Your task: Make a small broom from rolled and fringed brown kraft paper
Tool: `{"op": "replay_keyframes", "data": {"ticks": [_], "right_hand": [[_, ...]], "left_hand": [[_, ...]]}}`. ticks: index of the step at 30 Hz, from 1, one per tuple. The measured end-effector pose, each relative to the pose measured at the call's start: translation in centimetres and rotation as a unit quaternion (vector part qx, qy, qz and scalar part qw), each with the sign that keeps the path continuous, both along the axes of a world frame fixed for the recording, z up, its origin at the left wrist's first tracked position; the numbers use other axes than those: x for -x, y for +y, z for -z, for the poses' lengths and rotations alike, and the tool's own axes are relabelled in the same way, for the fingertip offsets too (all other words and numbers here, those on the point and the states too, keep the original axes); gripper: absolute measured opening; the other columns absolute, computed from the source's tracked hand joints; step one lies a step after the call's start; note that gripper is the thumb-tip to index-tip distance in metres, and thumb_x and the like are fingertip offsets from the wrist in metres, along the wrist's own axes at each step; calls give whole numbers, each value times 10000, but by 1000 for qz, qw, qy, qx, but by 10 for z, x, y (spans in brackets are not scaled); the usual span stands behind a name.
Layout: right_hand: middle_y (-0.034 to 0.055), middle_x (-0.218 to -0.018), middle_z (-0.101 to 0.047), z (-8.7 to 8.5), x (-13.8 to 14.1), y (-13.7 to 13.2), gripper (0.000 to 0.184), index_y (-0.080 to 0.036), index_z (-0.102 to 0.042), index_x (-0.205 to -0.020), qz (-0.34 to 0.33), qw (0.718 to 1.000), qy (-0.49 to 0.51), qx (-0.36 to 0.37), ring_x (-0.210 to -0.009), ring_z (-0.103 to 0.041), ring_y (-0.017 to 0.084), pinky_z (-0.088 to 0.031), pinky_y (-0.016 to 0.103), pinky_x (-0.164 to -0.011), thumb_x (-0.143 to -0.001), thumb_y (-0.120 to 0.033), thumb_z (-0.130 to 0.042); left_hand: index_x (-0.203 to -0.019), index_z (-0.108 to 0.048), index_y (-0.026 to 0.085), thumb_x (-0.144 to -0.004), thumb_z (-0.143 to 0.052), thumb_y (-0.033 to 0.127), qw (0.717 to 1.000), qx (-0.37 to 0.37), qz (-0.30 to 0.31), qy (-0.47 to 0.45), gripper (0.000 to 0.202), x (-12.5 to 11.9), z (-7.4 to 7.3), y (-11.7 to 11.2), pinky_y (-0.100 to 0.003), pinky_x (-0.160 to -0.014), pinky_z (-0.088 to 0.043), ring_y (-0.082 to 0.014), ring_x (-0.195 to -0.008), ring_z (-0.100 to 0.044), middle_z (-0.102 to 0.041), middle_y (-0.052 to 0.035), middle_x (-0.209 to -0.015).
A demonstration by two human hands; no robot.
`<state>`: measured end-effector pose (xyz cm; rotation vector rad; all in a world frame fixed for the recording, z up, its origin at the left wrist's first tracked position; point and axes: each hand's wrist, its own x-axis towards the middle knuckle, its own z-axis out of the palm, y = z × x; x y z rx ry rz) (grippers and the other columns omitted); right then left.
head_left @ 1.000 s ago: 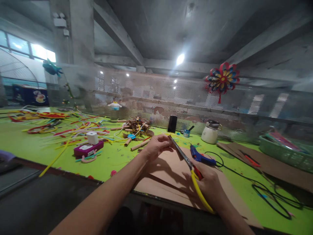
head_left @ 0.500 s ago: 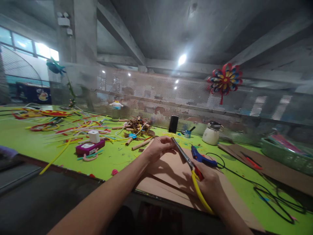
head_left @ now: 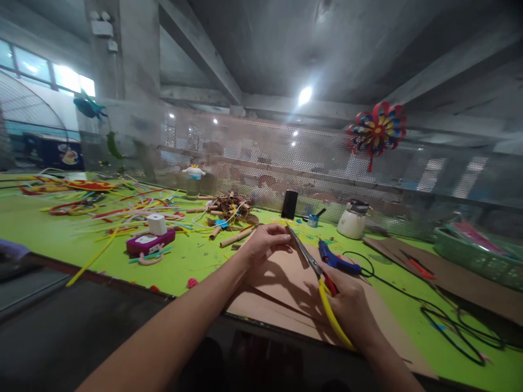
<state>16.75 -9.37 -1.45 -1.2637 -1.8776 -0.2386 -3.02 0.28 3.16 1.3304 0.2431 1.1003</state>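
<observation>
My right hand is closed around the handles of a pair of scissors with yellow and red grips. The metal blades point up and away, their tips beside the fingers of my left hand. Those fingers are pinched together at a narrow brown cardboard strip, which lies along the blades; the fingers hide part of it. Both hands are above a flat brown cardboard sheet at the table's front edge. A blue glue gun rests just beyond my right hand.
On the green table lie a purple box with a white charger, coloured pipe cleaners and a heap of brown rolls. A white jug, a green basket, a red-handled tool and a black cable are rightward.
The view has shifted slightly, with things on the table appearing a little higher. Both hands keep their hold, and the scissors stay at almost the same place beside the left fingers.
</observation>
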Motion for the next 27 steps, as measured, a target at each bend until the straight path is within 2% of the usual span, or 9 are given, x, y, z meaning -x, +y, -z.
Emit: {"op": "replay_keyframes", "data": {"ticks": [5,11,17,21,24,27], "right_hand": [[71,-875,-671,0,-1,1,349,-171,-596,-1056,0,1000,-4,-11,-733,-614,188,-473,260,-654,-777,-380,-580],[63,-852,-679,0,0,0,305,-176,-602,-1039,2,1000,-11,-20,-715,-624,181,-476,253,-645,-786,-341,-560],[108,-963,-660,7,-7,8,350,-157,-586,-1058,91,991,42,-94,-820,-622,219,-481,302,-716,-774,-357,-548],[104,-938,-641,6,-11,8,383,-156,-540,-1096,139,981,108,-81,-793,-610,222,-484,329,-714,-729,-268,-536],[97,-951,-615,6,-11,8,429,-167,-511,-1124,120,976,166,-67,-772,-601,203,-493,312,-682,-704,-238,-555],[86,-932,-608,6,-8,11,407,-165,-505,-1121,58,969,227,-73,-778,-603,190,-498,308,-694,-737,-289,-558]], "left_hand": [[-731,-592,95,-630,-736,191,1000,-9,-8,4,201,0,2,4,-292,-669,-491,-149,-703,-609,-636,-62,-754],[-725,-571,99,-639,-732,206,1000,-12,-2,8,212,-1,4,7,-297,-664,-485,-134,-645,-609,-626,-44,-726],[-777,-517,119,-696,-682,249,999,-3,20,32,226,3,-2,0,-284,-634,-462,-223,-774,-648,-658,-116,-800],[-794,-492,129,-692,-674,235,998,26,12,58,234,3,-2,2,-236,-555,-432,-209,-726,-652,-668,-132,-795],[-787,-486,136,-679,-681,226,996,52,-3,66,240,1,0,6,-226,-543,-429,-197,-709,-652,-671,-127,-779],[-769,-490,135,-661,-699,226,995,65,-7,71,252,-2,2,8,-241,-577,-451,-198,-712,-653,-670,-117,-755]]}}
